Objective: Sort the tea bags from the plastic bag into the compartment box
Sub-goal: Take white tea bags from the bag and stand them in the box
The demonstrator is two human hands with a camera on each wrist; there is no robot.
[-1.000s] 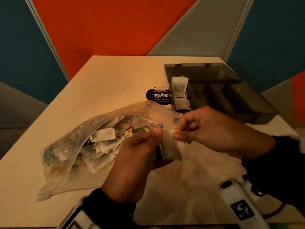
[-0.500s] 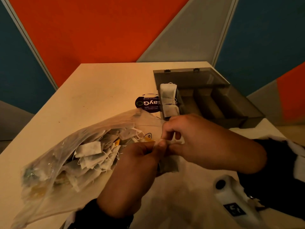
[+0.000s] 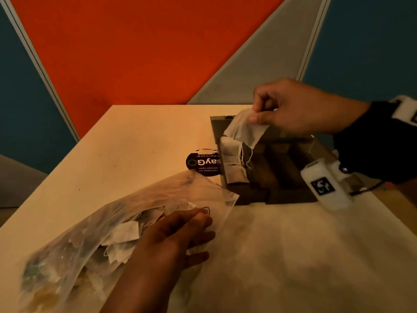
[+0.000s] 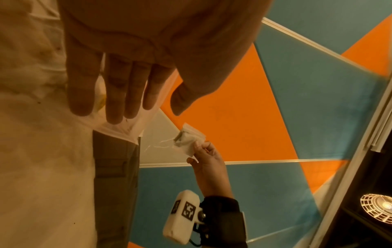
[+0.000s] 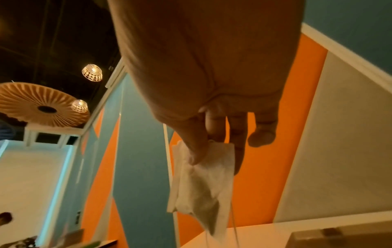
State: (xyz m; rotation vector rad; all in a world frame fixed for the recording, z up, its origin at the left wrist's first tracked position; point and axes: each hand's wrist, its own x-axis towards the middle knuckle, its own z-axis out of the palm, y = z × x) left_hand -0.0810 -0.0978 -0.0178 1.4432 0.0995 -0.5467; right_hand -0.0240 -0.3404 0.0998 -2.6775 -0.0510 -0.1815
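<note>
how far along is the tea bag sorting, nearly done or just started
Early on. Done: a few white paper tea bags lie stacked in the leftmost compartment of the dark grey plastic compartment box; the other compartments look empty. In hand: the right hand pinches one more white tea bag above the box. Left: the clear plastic bag, under the flat left hand, holds many more.
</note>
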